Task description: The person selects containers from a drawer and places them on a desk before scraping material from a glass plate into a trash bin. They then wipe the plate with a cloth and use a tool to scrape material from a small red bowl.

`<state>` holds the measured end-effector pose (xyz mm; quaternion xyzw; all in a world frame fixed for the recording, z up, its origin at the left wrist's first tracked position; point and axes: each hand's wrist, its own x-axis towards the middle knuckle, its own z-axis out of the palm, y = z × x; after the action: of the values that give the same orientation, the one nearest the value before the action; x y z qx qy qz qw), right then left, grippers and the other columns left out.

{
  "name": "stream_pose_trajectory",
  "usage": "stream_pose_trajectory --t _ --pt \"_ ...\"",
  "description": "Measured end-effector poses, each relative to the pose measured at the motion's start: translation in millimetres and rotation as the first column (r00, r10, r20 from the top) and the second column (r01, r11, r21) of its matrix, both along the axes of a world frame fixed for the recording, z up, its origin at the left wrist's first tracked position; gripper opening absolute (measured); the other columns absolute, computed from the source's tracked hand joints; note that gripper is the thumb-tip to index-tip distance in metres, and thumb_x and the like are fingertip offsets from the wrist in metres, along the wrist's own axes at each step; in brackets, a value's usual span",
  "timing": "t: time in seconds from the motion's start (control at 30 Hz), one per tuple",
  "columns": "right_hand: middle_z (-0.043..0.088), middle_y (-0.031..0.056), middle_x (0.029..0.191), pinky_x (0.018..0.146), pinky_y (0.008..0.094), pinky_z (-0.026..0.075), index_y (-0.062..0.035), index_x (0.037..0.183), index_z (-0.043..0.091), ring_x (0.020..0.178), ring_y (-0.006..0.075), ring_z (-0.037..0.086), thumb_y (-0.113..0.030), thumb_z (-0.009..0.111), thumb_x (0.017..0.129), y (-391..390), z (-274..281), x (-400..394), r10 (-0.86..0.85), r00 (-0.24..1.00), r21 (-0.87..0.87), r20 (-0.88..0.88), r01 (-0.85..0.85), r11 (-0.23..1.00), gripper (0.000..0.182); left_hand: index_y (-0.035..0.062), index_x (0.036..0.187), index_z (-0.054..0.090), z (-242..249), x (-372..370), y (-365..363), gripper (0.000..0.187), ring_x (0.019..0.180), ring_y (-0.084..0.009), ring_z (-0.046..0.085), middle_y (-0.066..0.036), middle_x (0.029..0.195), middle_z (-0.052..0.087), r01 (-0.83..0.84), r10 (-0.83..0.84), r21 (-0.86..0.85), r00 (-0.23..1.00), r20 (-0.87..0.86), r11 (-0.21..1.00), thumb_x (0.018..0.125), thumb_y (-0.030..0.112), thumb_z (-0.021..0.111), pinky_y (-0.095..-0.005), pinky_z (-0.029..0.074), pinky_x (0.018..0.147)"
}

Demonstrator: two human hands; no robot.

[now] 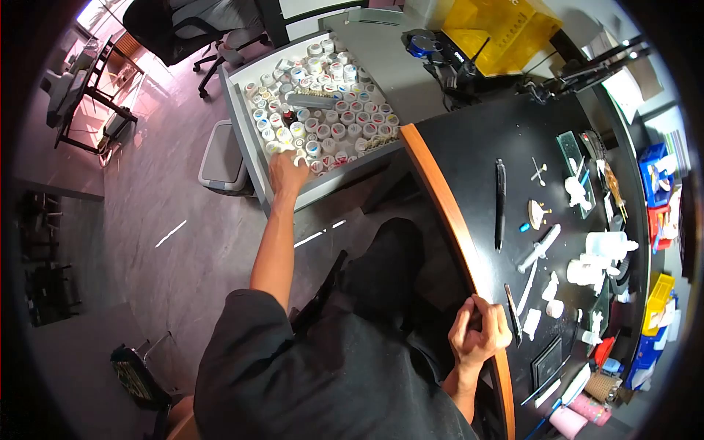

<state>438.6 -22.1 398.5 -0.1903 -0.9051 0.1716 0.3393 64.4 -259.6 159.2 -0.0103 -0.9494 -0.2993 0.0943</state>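
My left hand (pixel 287 173) reaches over the near left corner of a pulled-out drawer (pixel 242 121). Its fingers bend down among small white jars (pixel 313 148) with labelled lids; what sits between the fingertips is too small to make out. A grey elongated tool (pixel 309 101) lies across the jars, with a dark red bottle (pixel 289 116) beside it. At the wooden edge (pixel 449 213) of the black desk, my right hand (pixel 478 331) is closed with its fingers curled. Its palm is hidden. Close to it on the desktop lies a slim dark tool (pixel 512 315).
On the black desk (pixel 469 161) lie a black pen-like stick (pixel 500 205), a white syringe-like tool (pixel 539 248) and white bottles (pixel 607 245). A lidded bin (pixel 223 158) stands left of the drawer. Behind are an office chair (pixel 198 29) and a yellow box (pixel 499 33).
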Motion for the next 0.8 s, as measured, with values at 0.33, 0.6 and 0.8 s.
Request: stream_pose_trajectory --t 0.33,0.6,0.8 --pt "0.059 0.0072 0.063 0.042 0.0249 0.036 0.0001 0.082 0.067 0.042 0.0142 0.048 0.004 0.068 0.072 3 -6 -2 -0.040 0.999 0.073 0.003 0.040 0.997 0.010 0.0060 0.098 0.077 -56 -105 -26 0.030 0.094 -0.0392 0.068 -0.021 0.094 0.073 -0.151 0.149 -0.024 0.985 -0.085 0.988 0.069 0.003 0.074 -0.0470 0.053 0.086" --pt "0.060 0.0080 0.065 0.044 0.0236 0.033 0.0036 0.083 0.066 0.046 0.0115 0.047 0.007 0.065 0.076 3 -7 -2 -0.021 0.999 0.060 0.038 0.018 0.998 0.009 0.0066 0.096 0.078 -49 -105 -25 0.030 0.094 -0.0394 0.069 -0.022 0.094 0.072 -0.080 0.079 -0.003 0.988 -0.130 0.997 0.067 0.001 0.072 -0.0453 0.054 0.086" --pt "0.058 0.0068 0.063 0.043 0.0235 0.032 0.0033 0.083 0.067 0.045 0.0106 0.045 0.007 0.066 0.075 2 -7 -3 -0.044 0.998 0.066 0.035 0.041 0.997 0.008 0.0096 0.103 0.079 -40 -123 -30 0.030 0.095 -0.0307 0.072 -0.018 0.098 0.075 -0.273 0.242 0.292 0.960 0.138 0.916 0.075 0.007 0.069 -0.0374 0.054 0.087"
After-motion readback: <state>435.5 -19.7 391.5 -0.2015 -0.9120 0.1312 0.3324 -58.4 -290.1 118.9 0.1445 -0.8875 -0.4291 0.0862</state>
